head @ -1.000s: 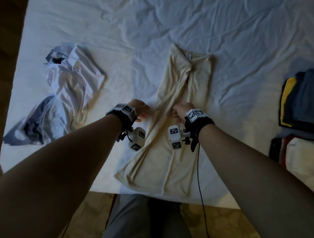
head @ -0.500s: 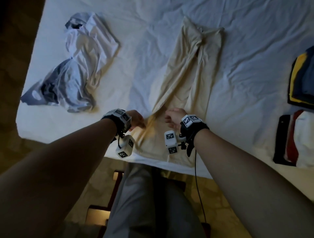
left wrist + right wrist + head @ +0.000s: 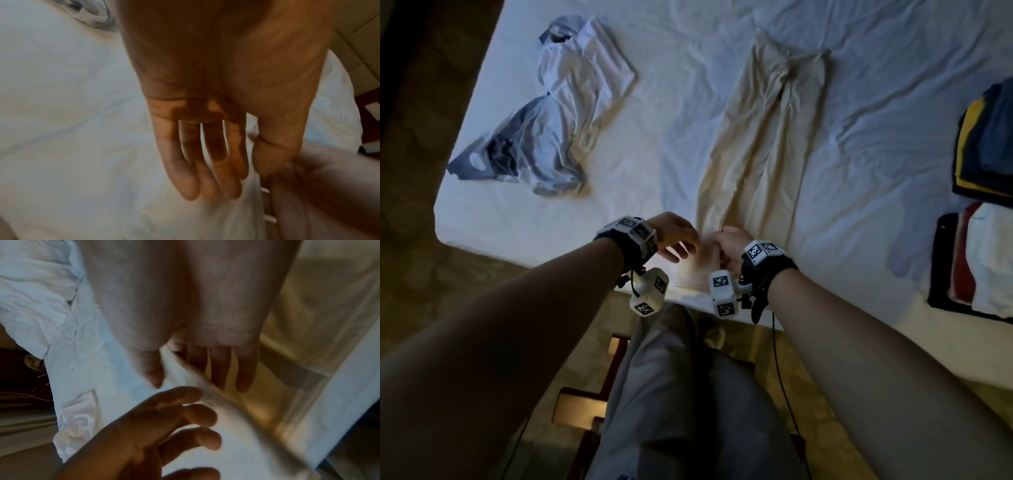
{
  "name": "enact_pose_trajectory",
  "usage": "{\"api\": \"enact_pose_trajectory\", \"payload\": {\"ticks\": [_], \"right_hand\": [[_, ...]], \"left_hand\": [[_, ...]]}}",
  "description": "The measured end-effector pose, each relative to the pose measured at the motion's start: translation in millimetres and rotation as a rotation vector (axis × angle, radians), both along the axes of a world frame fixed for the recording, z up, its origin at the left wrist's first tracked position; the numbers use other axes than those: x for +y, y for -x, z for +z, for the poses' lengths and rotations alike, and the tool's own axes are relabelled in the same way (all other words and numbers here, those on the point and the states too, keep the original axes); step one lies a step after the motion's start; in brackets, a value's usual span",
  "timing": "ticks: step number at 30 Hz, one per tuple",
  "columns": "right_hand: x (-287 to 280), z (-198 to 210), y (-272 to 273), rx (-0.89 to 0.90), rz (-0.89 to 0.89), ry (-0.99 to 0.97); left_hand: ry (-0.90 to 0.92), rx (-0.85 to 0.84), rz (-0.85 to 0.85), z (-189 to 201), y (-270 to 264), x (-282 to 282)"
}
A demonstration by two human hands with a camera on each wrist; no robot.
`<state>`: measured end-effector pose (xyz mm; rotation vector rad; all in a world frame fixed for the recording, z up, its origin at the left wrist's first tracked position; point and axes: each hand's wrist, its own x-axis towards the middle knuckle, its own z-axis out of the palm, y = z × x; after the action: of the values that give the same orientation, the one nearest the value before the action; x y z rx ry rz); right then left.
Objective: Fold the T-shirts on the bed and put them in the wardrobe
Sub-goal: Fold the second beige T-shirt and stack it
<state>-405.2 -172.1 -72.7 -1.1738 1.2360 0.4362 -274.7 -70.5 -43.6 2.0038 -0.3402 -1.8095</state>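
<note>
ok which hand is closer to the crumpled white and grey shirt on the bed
Left. The left hand is on the side toward the white and grey shirt, apart from it; the right hand is farther, pinching the cream T-shirt.

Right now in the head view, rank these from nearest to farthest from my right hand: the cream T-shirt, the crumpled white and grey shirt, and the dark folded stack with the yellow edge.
1. Cream T-shirt: the right hand pinches its near end.
2. Crumpled white and grey shirt: far left of the bed.
3. Dark folded stack with the yellow edge: far right edge.
</note>
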Motion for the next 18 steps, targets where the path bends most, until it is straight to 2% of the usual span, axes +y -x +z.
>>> {"api": "enact_pose_trajectory", "payload": {"ticks": [2,4,7,10,15,18], "right_hand": [[0,-1,11,0.031,0.010,0.079],[2,5,21,0.025,0.000,0.131],[7,4,37,0.003,0.121,0.210],[15,-1,51,0.023,0.179,0.189],[18,-11,63,0.106,0.318,0.329],[10,-9,73,0.168,0.274,0.434]], "left_hand": [[0.005,-0.144,0.170,-7,0,3],[-0.004,-0.252,0.244,-15,3,7],[-0.073,-0.211,0.199,-22,16,11],[-0.116,-0.156,0.178,-25,29,11],[-0.153,-0.217,0.061,-30,39,15],[-0.163,-0.237,0.129,-32,42,22]]}}
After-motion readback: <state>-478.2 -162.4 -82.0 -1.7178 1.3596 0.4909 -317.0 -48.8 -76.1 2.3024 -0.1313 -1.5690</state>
